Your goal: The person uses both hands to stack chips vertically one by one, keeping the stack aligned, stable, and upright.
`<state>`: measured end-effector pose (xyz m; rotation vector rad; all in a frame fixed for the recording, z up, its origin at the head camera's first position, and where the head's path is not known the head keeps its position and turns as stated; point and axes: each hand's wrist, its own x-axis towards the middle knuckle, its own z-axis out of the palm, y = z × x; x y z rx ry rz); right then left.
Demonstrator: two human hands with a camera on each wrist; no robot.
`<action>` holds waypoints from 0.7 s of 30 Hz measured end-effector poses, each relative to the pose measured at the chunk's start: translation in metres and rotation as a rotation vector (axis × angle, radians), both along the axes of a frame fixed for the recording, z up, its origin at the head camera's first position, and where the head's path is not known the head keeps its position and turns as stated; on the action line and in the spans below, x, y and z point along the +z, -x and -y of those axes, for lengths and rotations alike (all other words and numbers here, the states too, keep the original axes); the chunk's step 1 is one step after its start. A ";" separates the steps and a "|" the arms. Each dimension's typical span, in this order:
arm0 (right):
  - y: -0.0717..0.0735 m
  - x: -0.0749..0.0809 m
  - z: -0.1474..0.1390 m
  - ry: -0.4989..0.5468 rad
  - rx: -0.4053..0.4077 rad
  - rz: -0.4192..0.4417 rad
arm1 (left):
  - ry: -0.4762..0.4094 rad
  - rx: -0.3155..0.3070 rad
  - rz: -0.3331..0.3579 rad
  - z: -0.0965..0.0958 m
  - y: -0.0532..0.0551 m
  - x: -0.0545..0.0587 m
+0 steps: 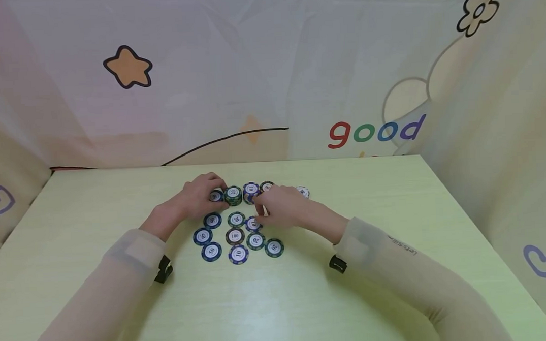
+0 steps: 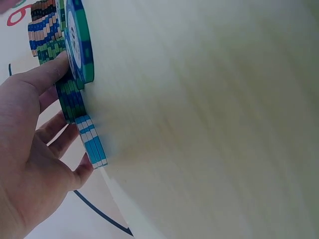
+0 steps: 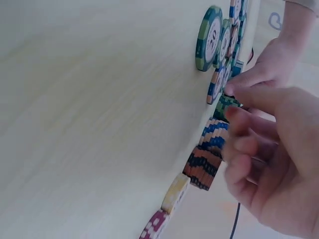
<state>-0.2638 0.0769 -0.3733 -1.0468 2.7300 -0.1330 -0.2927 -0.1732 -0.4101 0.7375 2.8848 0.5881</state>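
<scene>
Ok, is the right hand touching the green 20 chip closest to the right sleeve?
Apart. The head view shows it: a strip of bare table lies between the right hand and the green 20 chip.

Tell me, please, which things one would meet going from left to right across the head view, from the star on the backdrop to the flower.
Orange star → left hand → green chip stack → blue chip stack → right hand → "good" lettering → flower.

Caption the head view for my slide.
Left hand around a chip stack, right hand close to loose chips on a table.
</scene>
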 end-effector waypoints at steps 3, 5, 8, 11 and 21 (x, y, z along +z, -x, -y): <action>-0.008 0.001 -0.010 -0.015 0.025 0.062 | 0.011 0.002 0.002 0.000 0.000 0.001; -0.013 0.002 -0.017 -0.018 0.037 0.086 | 0.015 0.001 0.003 -0.001 0.000 0.002; -0.020 0.003 -0.025 -0.033 0.055 0.109 | 0.021 -0.005 0.009 -0.003 0.001 0.003; -0.024 0.004 -0.030 -0.063 0.081 0.129 | 0.032 -0.002 0.012 -0.003 0.001 0.003; -0.035 0.002 -0.038 -0.091 0.133 0.160 | 0.015 0.004 0.016 -0.002 0.001 0.002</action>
